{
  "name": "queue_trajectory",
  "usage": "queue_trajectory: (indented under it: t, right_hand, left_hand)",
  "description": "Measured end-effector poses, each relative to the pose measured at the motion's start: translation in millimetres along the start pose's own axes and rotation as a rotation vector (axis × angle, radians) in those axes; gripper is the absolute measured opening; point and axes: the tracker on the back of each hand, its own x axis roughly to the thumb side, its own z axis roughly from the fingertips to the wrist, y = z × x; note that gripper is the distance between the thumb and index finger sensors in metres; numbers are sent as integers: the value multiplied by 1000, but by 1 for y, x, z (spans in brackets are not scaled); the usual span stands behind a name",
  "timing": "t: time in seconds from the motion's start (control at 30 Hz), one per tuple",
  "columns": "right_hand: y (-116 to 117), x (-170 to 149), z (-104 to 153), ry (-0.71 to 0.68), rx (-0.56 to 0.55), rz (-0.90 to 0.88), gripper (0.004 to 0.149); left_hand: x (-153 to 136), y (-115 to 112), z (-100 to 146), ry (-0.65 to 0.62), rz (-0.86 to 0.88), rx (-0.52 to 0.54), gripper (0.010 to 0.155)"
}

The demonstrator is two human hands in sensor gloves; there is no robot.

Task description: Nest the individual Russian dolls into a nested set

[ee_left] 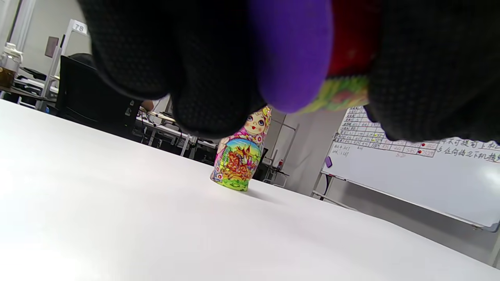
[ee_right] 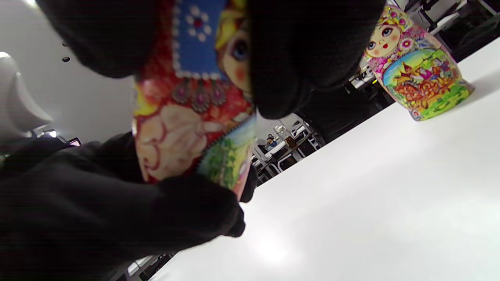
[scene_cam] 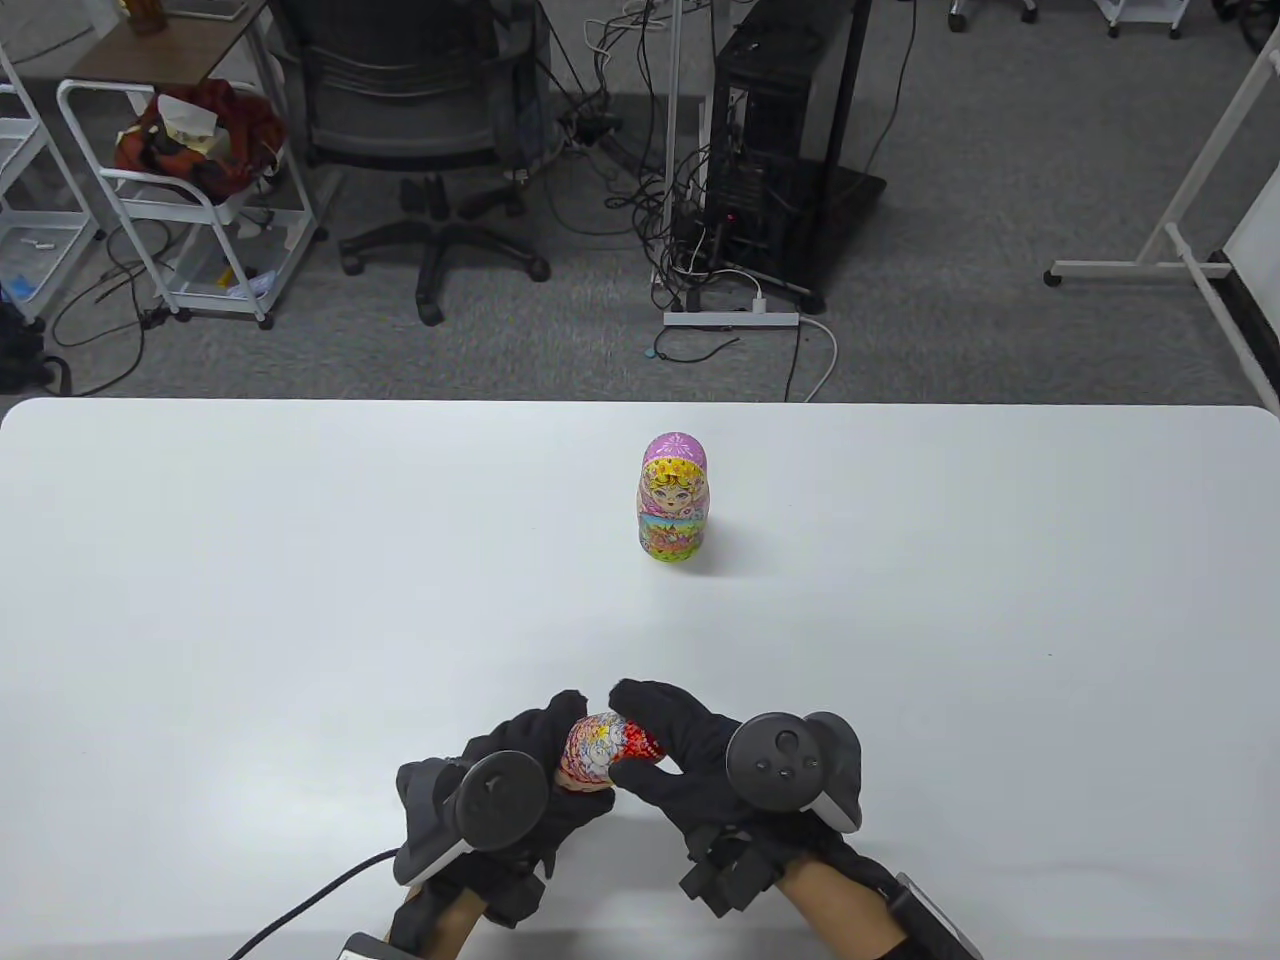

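A red doll [scene_cam: 608,752] lies on its side between both hands, held above the table near its front edge. My left hand [scene_cam: 545,755] grips its lower end; my right hand [scene_cam: 655,735] grips its head end. In the right wrist view the red doll [ee_right: 187,113] shows a blue headpiece and a painted face between black fingers [ee_right: 297,58]. In the left wrist view its purple base [ee_left: 291,54] fills the top. A pink doll [scene_cam: 673,497] stands upright, closed, at the table's middle; it also shows in the left wrist view [ee_left: 238,156] and the right wrist view [ee_right: 414,74].
The white table [scene_cam: 300,600] spans the view. A black cable [scene_cam: 300,910] trails from my left wrist to the front edge. Beyond the far edge are an office chair [scene_cam: 420,120], a computer tower [scene_cam: 770,150] and a cart [scene_cam: 190,190] on the floor.
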Motion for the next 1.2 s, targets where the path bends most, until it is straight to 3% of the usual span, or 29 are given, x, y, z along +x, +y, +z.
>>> queue_trajectory:
  t: [0.07, 0.23, 0.3, 0.37, 0.57, 0.77, 0.97, 1.2]
  right_hand:
    - [4, 2, 3, -19, -63, 12, 66]
    - [7, 11, 2, -50, -39, 82, 69]
    - [5, 8, -1, -1, -40, 72, 68]
    - [-4, 1, -3, 51, -77, 121, 67]
    - [-40, -43, -2, 356, -120, 483, 76]
    - [-65, -92, 8, 617, -170, 516, 71]
    - [-63, -114, 14, 724, -106, 557, 67]
    - [-61, -110, 12, 722, -51, 655, 68]
  left_hand:
    - [3, -6, -2, -9, 66, -48, 93]
    - [3, -15, -7, -5, 27, -94, 95]
    - [-2, -20, -10, 44, 72, -168, 96]
    - [-7, -24, -9, 78, 57, -168, 97]
    - [-27, -20, -8, 142, -272, -104, 103]
    - [-33, -22, -8, 196, -303, -146, 103]
    - [-32, -23, -8, 191, -307, -149, 101]
    - [-32, -19, -9, 195, -273, -142, 100]
